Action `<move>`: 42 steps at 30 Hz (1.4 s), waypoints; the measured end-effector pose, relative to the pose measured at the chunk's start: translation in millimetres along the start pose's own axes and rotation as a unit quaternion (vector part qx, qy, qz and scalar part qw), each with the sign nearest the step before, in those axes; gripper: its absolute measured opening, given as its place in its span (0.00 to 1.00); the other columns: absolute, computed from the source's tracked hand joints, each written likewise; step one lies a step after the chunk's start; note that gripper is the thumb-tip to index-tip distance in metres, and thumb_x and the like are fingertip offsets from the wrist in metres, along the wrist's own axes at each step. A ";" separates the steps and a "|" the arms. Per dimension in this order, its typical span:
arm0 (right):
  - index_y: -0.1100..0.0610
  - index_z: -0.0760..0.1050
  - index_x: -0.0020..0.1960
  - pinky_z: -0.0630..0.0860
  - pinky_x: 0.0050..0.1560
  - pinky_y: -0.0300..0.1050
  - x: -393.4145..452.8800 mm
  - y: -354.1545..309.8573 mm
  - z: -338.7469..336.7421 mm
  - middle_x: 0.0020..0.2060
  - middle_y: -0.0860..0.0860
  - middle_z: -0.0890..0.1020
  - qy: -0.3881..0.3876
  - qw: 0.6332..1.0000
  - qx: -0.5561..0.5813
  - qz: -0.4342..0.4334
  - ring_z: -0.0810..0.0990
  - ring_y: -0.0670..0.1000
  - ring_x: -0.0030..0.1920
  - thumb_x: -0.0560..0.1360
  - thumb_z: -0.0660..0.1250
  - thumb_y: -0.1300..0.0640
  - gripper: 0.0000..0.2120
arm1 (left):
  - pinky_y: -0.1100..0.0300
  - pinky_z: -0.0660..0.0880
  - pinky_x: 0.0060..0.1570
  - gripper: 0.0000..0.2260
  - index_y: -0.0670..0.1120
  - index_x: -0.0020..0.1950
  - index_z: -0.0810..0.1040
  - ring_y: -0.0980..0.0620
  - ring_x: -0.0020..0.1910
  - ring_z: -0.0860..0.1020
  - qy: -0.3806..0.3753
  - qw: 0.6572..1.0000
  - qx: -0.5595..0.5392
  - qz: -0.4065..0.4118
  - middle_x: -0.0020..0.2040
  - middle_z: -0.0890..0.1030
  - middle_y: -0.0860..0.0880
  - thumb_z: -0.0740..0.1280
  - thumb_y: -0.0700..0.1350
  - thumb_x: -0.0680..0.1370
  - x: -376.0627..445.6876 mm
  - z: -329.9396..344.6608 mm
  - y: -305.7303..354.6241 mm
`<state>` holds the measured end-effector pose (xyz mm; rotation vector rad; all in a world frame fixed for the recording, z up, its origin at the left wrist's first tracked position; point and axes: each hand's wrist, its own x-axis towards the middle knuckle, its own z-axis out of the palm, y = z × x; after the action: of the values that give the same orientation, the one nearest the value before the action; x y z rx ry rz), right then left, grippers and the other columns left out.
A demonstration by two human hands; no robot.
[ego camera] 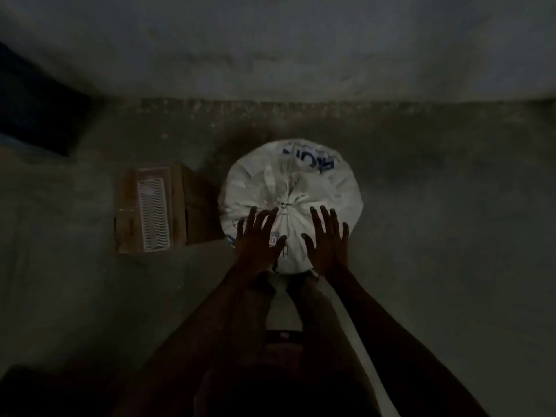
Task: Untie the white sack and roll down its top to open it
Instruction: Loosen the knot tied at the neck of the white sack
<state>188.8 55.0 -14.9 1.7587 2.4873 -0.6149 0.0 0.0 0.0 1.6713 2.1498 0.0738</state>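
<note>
Sack [290,188], white with blue print, stands on the floor [436,221] near the wall [301,49], its gathered neck tied with a cord [284,203]. Left hand [257,239] and right hand [328,239] are spread over the sack's near side, fingers straight, gripping nothing; contact is unclear. Left of the sack sits a cardboard box [153,209]
</note>
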 end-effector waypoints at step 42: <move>0.50 0.61 0.75 0.59 0.72 0.59 -79.1 62.5 183.6 0.76 0.50 0.62 0.353 0.925 0.053 -0.130 0.60 0.49 0.75 0.80 0.58 0.47 0.24 | 0.45 0.59 0.73 0.27 0.54 0.77 0.57 0.49 0.78 0.55 0.371 0.920 -0.040 0.117 0.76 0.63 0.51 0.57 0.61 0.80 -86.1 207.5 -48.3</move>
<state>238.1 -60.2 -182.7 1.9667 3.2473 -0.1121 45.5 -137.4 -178.6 2.0598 2.3647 0.9988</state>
